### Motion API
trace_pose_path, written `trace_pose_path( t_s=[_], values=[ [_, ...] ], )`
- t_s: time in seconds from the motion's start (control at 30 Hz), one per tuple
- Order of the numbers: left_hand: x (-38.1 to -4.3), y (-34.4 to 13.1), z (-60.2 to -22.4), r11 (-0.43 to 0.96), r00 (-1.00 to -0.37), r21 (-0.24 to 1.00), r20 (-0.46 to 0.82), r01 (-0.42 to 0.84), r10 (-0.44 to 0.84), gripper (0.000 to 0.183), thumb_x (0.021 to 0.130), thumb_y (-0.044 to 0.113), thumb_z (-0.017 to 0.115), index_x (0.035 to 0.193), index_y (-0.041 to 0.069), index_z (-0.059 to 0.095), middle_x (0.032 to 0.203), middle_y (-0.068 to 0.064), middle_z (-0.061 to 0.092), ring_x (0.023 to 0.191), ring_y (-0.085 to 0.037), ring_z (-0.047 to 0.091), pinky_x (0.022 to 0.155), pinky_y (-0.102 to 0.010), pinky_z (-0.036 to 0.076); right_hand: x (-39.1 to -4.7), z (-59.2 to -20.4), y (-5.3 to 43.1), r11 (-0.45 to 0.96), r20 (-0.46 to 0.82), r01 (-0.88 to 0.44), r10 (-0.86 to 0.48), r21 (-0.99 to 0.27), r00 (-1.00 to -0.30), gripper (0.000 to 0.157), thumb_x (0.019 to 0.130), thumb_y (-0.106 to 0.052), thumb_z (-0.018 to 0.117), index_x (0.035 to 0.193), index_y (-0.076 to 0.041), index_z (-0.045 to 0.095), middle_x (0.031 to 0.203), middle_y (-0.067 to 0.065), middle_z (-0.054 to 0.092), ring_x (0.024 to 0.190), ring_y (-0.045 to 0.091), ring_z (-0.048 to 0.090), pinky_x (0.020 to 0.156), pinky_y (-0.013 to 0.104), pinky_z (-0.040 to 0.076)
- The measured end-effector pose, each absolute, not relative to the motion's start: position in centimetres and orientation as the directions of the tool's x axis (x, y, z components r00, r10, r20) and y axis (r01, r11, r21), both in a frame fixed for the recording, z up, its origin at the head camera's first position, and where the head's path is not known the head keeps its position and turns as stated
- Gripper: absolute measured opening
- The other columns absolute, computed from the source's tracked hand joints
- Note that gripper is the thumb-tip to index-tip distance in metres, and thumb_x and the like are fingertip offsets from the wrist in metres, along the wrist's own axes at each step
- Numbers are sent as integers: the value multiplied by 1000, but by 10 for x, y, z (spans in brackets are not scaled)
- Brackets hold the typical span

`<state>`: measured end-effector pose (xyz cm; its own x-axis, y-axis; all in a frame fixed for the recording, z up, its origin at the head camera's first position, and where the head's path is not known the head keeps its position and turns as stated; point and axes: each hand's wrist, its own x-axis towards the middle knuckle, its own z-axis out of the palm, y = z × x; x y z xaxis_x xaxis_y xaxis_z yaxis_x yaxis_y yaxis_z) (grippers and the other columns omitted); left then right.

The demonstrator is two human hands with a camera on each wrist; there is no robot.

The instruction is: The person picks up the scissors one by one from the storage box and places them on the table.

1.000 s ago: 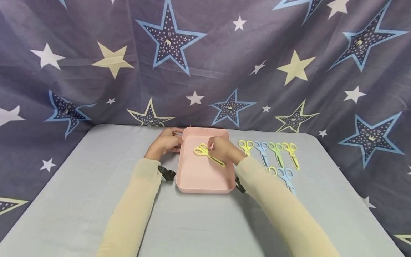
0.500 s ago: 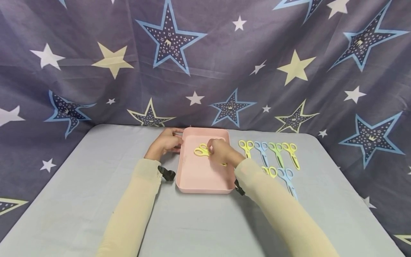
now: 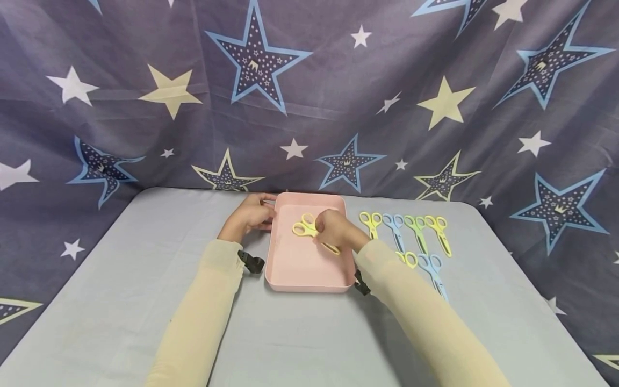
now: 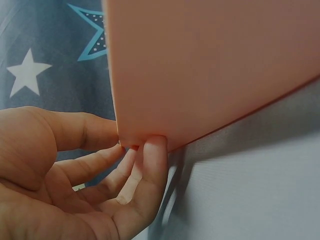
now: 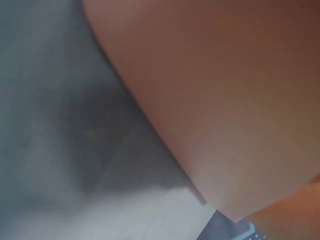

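Note:
A shallow pink tray (image 3: 309, 274) stands on the grey cloth. My left hand (image 3: 250, 213) holds its far left corner; in the left wrist view the thumb and fingers (image 4: 156, 167) bend against the tray wall (image 4: 210, 65). Yellow scissors (image 3: 303, 229) lie aslant inside the tray, handle loops to the left and blade end to the right. My right hand (image 3: 333, 228) reaches over the right side and pinches them near the middle, hiding part of them. The right wrist view shows mostly the tray's outer wall (image 5: 200, 100), with the right hand's fingers out of sight.
Right of the tray lie several scissors: yellow scissors (image 3: 371, 220), blue scissors (image 3: 394, 226), green scissors (image 3: 417, 228) and more yellow scissors (image 3: 439, 231) in a row. Blue scissors (image 3: 432, 269) and partly covered yellow scissors (image 3: 410, 259) lie nearer, by the right sleeve. A starry curtain (image 3: 309, 123) hangs behind.
The right hand has shifted slightly over the yellow scissors in the tray. Their handle loops have turned a little and stand slightly wider apart. The left hand and tray stay put.

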<state>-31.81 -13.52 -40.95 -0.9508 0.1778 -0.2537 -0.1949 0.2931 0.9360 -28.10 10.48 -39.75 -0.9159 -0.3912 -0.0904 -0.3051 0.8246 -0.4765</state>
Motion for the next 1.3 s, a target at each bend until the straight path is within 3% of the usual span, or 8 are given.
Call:
trace_pose_path(
  t_s=[0.1, 0.23, 0.37, 0.57, 0.8, 1.3],
  values=[
    [-317, -135, -409, 294, -952, 937, -250, -191, 178, 61, 92, -8, 55, 151, 3, 44, 130, -24, 57, 88, -22, 64, 67, -30, 61, -280, -396, 105, 794, -81, -297, -397, -530, -914, 21, 79, -3, 83, 75, -4, 63, 75, 2, 60, 74, 15, 51, 71, 26, 47],
    [-317, -135, -408, 299, -951, 935, -251, -191, 179, 61, 93, -7, 55, 152, 3, 43, 130, -24, 57, 88, -22, 64, 68, -30, 61, -279, -395, 108, 732, -85, -249, -386, -635, -919, 13, 80, 1, 79, 80, -3, 67, 72, -2, 59, 67, 10, 50, 63, 20, 45],
    [-318, -135, -408, 294, -951, 936, -255, -196, 177, 61, 93, -7, 55, 152, 3, 43, 131, -24, 56, 89, -23, 63, 68, -31, 61, -278, -394, 112, 607, -146, -111, -357, -787, -923, 9, 87, 2, 72, 82, -1, 65, 67, 2, 55, 61, 13, 49, 56, 21, 43],
    [-318, -134, -408, 293, -950, 936, -255, -196, 179, 62, 93, -6, 55, 152, 4, 42, 132, -25, 56, 91, -24, 63, 69, -31, 61, -277, -390, 115, 369, -248, 123, -314, -921, -916, 15, 92, -1, 70, 81, -2, 59, 72, 4, 53, 70, 17, 53, 75, 34, 59],
    [-318, -134, -410, 287, -952, 939, -248, -190, 181, 62, 92, -6, 55, 152, 3, 42, 131, -25, 55, 89, -23, 62, 68, -30, 61, -274, -385, 120, 189, -316, 267, -315, -945, -895, 12, 93, 2, 65, 85, -4, 58, 65, 2, 48, 66, 14, 52, 73, 30, 58],
    [-318, -136, -409, 286, -948, 938, -257, -198, 186, 62, 93, -6, 55, 153, 2, 41, 134, -26, 55, 93, -26, 64, 67, -31, 61, -259, -372, 144, 122, -311, 287, -323, -950, -894, 11, 96, 1, 62, 87, -4, 57, 70, 0, 54, 67, 10, 53, 72, 26, 57]
  ],
)
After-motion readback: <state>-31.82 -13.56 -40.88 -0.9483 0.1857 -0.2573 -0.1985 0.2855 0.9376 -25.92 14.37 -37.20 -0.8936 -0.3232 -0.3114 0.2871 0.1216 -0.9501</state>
